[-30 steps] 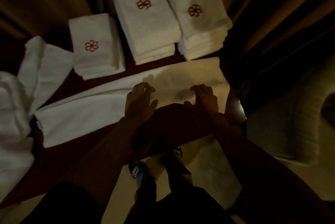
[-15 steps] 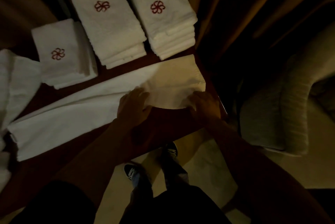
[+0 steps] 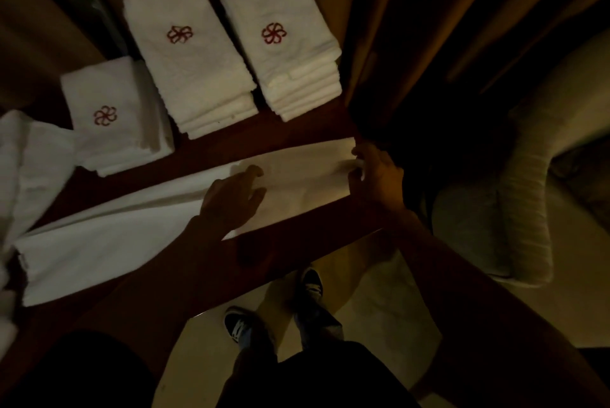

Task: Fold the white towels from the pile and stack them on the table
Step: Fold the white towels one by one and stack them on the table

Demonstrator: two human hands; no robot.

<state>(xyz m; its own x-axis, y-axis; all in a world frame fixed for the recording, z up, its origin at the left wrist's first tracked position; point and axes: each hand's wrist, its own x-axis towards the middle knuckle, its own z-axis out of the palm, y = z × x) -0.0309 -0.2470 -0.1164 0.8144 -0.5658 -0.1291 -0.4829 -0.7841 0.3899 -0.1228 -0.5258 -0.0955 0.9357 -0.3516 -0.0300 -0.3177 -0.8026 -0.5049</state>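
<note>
A long white towel (image 3: 109, 236), folded lengthwise into a strip, lies slantwise across the dark wooden table (image 3: 290, 130). My left hand (image 3: 232, 199) rests flat on its middle with fingers spread. My right hand (image 3: 376, 176) pinches the strip's right end at the table's edge. Behind the strip stand three stacks of folded white towels with red flower emblems: a low left stack (image 3: 115, 117), a middle stack (image 3: 188, 61) and a right stack (image 3: 284, 44). The pile of unfolded towels (image 3: 23, 170) lies at the far left.
A brown curtain (image 3: 412, 28) hangs just right of the table. A pale upholstered armchair (image 3: 515, 196) stands on the floor at the right. My shoes (image 3: 274, 308) show below the table's front edge.
My right hand has moved from the strip's near edge to its right end and now pinches it. My left hand has stayed on the middle. The view has shifted.
</note>
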